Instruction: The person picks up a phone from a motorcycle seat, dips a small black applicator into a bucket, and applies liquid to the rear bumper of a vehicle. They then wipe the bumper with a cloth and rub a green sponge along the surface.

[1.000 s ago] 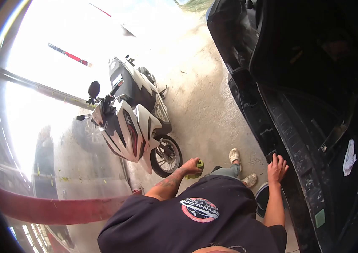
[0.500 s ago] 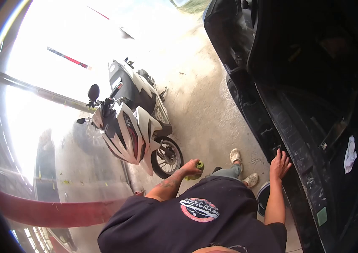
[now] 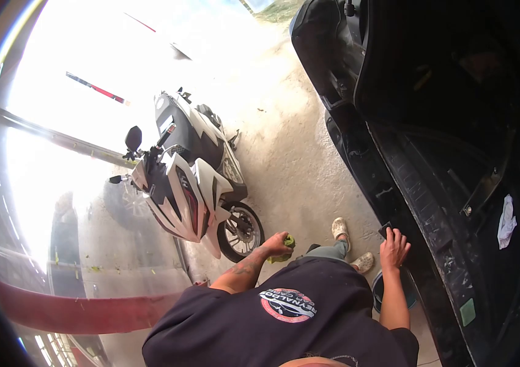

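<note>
My left hand (image 3: 278,244) is closed around a crumpled yellow-green cloth (image 3: 283,249), which hangs out below the fingers, near the front wheel of a white and black scooter. At the outer edge of a black car body (image 3: 422,214), my right hand (image 3: 394,247) has its fingers bent over a small dark piece (image 3: 385,230), whose kind I cannot make out. A white crumpled paper or cloth (image 3: 506,222) lies inside the dark car body, to the right of that hand.
The scooter (image 3: 196,177) stands on the concrete floor (image 3: 290,147) at left centre. A bucket (image 3: 377,292) is beneath my right forearm, beside the car. A red curved band (image 3: 89,309) crosses the lower left. A green patch (image 3: 467,312) marks the car's lower part.
My right hand has moved slightly left and down, toward the outer edge of the car body, and the small dark piece now shows at its fingertips. My left hand keeps the cloth in nearly the same place.
</note>
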`<state>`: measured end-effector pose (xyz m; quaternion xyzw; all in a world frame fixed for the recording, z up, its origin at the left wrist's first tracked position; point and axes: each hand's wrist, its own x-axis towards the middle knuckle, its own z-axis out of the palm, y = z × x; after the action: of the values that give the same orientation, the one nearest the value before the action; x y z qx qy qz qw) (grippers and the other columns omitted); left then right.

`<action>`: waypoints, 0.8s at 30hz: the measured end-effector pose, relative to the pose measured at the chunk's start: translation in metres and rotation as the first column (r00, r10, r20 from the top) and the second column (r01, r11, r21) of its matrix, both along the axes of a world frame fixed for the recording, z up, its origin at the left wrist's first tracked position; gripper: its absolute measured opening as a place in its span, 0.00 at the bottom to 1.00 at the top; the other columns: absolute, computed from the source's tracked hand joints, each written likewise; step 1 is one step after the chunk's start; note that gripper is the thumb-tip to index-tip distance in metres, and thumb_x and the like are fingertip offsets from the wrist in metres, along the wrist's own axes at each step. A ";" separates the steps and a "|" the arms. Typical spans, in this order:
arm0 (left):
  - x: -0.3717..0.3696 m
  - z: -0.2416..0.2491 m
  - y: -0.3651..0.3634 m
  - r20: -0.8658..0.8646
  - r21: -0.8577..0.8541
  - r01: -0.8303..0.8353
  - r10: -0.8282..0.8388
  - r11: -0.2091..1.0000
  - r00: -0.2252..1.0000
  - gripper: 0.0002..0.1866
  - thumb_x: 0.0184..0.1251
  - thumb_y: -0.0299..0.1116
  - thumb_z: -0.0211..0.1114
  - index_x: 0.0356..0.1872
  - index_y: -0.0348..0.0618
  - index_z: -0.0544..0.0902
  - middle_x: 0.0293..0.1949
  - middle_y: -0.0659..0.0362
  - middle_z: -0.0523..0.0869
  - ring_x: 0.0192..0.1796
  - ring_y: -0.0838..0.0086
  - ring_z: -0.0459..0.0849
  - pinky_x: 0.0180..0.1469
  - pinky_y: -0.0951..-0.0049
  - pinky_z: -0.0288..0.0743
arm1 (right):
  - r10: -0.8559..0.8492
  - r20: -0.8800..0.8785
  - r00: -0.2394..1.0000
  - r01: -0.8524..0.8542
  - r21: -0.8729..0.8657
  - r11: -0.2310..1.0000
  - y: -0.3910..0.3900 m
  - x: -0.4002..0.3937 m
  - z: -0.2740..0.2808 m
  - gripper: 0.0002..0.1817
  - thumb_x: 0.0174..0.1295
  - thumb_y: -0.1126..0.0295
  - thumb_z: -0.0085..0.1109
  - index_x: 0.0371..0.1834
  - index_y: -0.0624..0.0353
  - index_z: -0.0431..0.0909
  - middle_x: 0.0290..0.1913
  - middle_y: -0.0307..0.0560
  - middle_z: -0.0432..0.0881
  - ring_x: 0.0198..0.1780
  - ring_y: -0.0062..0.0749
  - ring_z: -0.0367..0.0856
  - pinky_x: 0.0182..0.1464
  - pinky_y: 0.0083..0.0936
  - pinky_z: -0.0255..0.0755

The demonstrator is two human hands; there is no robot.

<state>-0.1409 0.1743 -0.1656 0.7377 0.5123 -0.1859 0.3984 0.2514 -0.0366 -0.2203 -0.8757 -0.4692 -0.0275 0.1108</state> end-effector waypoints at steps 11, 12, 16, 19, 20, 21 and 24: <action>-0.008 -0.009 -0.001 0.001 -0.008 -0.012 0.012 1.000 1.000 0.31 0.51 0.44 0.78 0.54 0.39 0.81 0.50 0.43 0.86 0.56 0.51 0.86 0.60 0.57 0.79 | -0.037 0.007 0.999 0.037 -0.004 0.999 0.005 0.006 -0.001 0.23 0.60 0.66 0.69 0.60 0.41 0.82 0.57 0.36 0.81 0.53 0.38 0.80 0.51 0.41 0.70; -0.006 -0.007 0.001 -0.011 -0.048 -0.022 0.022 0.999 1.000 0.32 0.50 0.46 0.78 0.56 0.40 0.81 0.53 0.42 0.85 0.59 0.49 0.84 0.62 0.56 0.78 | -0.019 -0.001 1.000 0.019 0.001 1.000 0.003 0.006 0.001 0.22 0.61 0.67 0.69 0.60 0.41 0.82 0.58 0.37 0.81 0.53 0.38 0.80 0.50 0.41 0.70; -0.014 -0.018 -0.001 -0.026 -0.079 -0.029 0.027 0.996 0.999 0.34 0.50 0.47 0.78 0.58 0.42 0.81 0.57 0.40 0.83 0.62 0.47 0.82 0.65 0.55 0.77 | -0.089 0.068 0.994 0.087 0.025 0.996 0.018 0.029 0.006 0.21 0.62 0.67 0.68 0.60 0.42 0.83 0.58 0.37 0.82 0.53 0.39 0.80 0.50 0.42 0.70; -0.012 -0.011 -0.003 -0.031 -0.060 -0.021 0.019 0.998 0.999 0.34 0.50 0.47 0.78 0.58 0.42 0.80 0.57 0.40 0.83 0.62 0.47 0.82 0.65 0.55 0.77 | -0.148 0.086 0.985 0.147 0.017 0.989 0.023 0.030 -0.003 0.22 0.62 0.67 0.68 0.61 0.42 0.82 0.59 0.37 0.82 0.53 0.39 0.80 0.51 0.42 0.70; -0.010 -0.012 -0.001 -0.036 -0.061 -0.017 0.015 0.998 0.999 0.34 0.50 0.47 0.78 0.58 0.42 0.80 0.57 0.40 0.83 0.62 0.47 0.82 0.65 0.55 0.77 | -0.134 0.090 0.987 0.132 0.037 0.991 0.018 0.025 -0.004 0.23 0.61 0.67 0.69 0.61 0.42 0.81 0.59 0.37 0.81 0.53 0.39 0.80 0.51 0.42 0.70; -0.010 -0.012 -0.001 -0.040 -0.063 -0.017 0.014 0.998 0.999 0.35 0.50 0.48 0.78 0.58 0.42 0.80 0.57 0.40 0.83 0.62 0.47 0.82 0.65 0.55 0.77 | -0.098 0.059 0.993 0.097 0.011 0.995 0.013 0.019 -0.003 0.23 0.61 0.67 0.69 0.61 0.42 0.81 0.59 0.37 0.81 0.54 0.39 0.80 0.51 0.42 0.70; -0.013 -0.016 -0.002 -0.037 -0.060 -0.012 0.010 0.998 0.999 0.35 0.50 0.48 0.78 0.58 0.42 0.80 0.57 0.40 0.83 0.62 0.47 0.82 0.65 0.55 0.77 | -0.007 -0.006 1.000 0.007 -0.020 1.000 0.000 0.013 0.000 0.25 0.59 0.67 0.70 0.62 0.42 0.81 0.59 0.36 0.80 0.54 0.40 0.80 0.51 0.42 0.70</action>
<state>-0.1539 0.1723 -0.1817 0.7192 0.5176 -0.2125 0.4121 0.2644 -0.0362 -0.2205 -0.8785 -0.4660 -0.0203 0.1034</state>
